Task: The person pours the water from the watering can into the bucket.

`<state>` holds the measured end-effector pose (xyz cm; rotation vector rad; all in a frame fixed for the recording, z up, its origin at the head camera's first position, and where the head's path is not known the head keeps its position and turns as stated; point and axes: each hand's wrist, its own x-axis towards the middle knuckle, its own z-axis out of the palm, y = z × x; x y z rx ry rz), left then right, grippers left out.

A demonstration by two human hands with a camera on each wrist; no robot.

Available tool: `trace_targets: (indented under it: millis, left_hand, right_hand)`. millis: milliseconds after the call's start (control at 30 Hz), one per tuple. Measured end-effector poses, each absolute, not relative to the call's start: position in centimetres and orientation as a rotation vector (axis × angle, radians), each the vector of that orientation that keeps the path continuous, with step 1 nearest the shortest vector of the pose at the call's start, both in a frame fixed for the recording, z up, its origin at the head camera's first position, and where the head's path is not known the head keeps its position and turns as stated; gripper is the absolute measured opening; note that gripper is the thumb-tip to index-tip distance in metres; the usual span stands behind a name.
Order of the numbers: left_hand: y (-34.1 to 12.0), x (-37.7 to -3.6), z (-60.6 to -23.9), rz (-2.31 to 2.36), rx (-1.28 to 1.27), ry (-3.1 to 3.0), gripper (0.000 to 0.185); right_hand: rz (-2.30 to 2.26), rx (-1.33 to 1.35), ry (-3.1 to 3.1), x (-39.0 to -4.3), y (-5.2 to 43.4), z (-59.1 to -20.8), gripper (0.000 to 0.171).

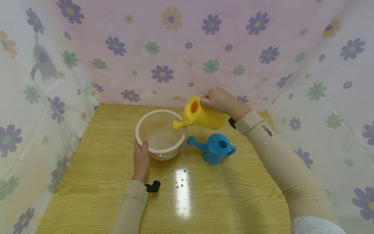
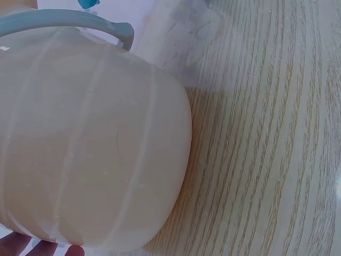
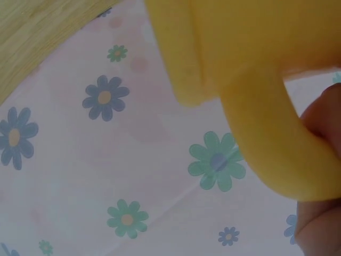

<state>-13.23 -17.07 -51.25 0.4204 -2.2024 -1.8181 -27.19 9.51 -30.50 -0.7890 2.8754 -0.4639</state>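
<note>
My right hand (image 1: 220,102) grips the handle of a yellow watering can (image 1: 208,117), which is tilted with its spout over the right rim of a cream bucket (image 1: 160,151). In the right wrist view, fingers wrap the curved handle (image 3: 266,144). Faint streaks show near the spout's rose, above cloudy water in the bucket. My left hand (image 1: 141,159) holds the bucket's near-left side, thumb at the rim and fingers outside. The left wrist view shows the bucket's ribbed wall (image 2: 96,144) and fingertips (image 2: 48,248) against it. A blue watering can (image 1: 214,149) stands upright to the right of the bucket.
The wooden table (image 1: 111,195) carries the bucket and the blue can. Several water drops (image 1: 181,180) lie on it in front of the bucket. A flowered cloth (image 1: 187,61) hangs behind and along both sides. The bucket's pale handle (image 2: 69,18) hangs down on its near side.
</note>
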Motion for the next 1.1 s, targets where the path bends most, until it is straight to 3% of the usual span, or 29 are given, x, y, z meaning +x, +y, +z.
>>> trace_targets:
  millis: [1100]
  left_hand:
    - [-16.97, -13.14, -51.21, -1.853, 0.400, -2.186, 0.056]
  right_hand:
    - [-0.365, -0.926, 2.884, -26.80, 9.33, -30.35, 0.034]
